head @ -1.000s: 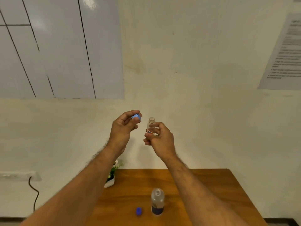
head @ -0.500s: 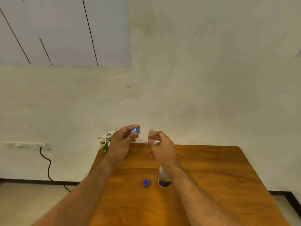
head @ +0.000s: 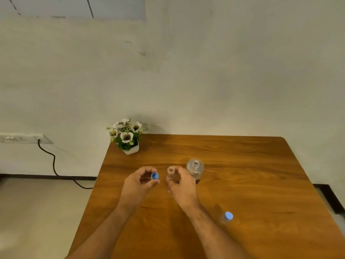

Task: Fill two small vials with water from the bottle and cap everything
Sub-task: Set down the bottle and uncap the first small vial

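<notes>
My left hand (head: 139, 182) pinches a small blue cap (head: 154, 176) between thumb and fingers, its hollow side facing right. Just beside it, my right hand (head: 182, 184) grips a small clear vial (head: 170, 171) upright, its mouth uncapped. An open water bottle (head: 195, 169) stands on the wooden table (head: 261, 184) right behind my right hand. A second small vial with a blue cap (head: 226, 217) stands at the table's right front. The bottle's own cap is out of sight, perhaps behind my hands.
A small pot of white flowers (head: 127, 137) stands at the table's back left corner. A wall socket with a black cable (head: 46, 156) is on the left wall. The table ends against the wall behind.
The camera tilted down, bringing the whole table into view. Both hands dropped from chest height to just above the table, still holding the cap and the vial.
</notes>
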Demonstrator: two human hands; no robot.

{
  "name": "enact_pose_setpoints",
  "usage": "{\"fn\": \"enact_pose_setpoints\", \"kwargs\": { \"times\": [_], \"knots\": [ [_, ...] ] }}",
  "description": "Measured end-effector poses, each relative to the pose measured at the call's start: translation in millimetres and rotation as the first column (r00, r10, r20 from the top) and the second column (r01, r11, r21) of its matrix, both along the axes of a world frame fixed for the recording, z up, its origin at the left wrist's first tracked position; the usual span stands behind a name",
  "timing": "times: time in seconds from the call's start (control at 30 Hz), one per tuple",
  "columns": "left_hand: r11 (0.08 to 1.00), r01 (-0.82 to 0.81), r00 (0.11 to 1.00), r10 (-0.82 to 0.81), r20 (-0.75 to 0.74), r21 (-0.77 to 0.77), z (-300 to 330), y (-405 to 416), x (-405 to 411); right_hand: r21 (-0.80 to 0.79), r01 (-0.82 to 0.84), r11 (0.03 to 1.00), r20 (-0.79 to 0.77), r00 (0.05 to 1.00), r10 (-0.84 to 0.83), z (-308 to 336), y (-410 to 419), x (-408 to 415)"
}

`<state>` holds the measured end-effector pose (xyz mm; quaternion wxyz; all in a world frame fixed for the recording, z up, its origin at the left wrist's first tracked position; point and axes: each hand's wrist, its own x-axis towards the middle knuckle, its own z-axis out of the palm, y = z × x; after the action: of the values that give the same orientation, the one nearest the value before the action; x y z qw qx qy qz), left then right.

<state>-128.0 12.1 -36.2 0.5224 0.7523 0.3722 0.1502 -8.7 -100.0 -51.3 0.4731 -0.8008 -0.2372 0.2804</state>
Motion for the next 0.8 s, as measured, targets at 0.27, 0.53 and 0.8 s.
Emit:
{"fn": "enact_pose_setpoints", "kwargs": {
  "times": [0.27,0.53,0.8],
  "knots": [
    [0.995,0.052,0.967,-0.030,-0.252,0.081,-65,-22,-33,-0.163,-0.051,0.985,-0.002,0.999,0.051,-53,-29,-35],
    [0.983,0.123,0.924,-0.063,-0.377,0.139,-96,-32,-44,-0.237,-0.075,0.969,0.000,0.997,0.077,-79,-37,-49],
    [0.950,0.211,0.890,-0.089,-0.448,0.230,-104,-35,-48,-0.244,-0.078,0.967,0.010,0.997,0.082,-87,-45,-54]
  ]
}}
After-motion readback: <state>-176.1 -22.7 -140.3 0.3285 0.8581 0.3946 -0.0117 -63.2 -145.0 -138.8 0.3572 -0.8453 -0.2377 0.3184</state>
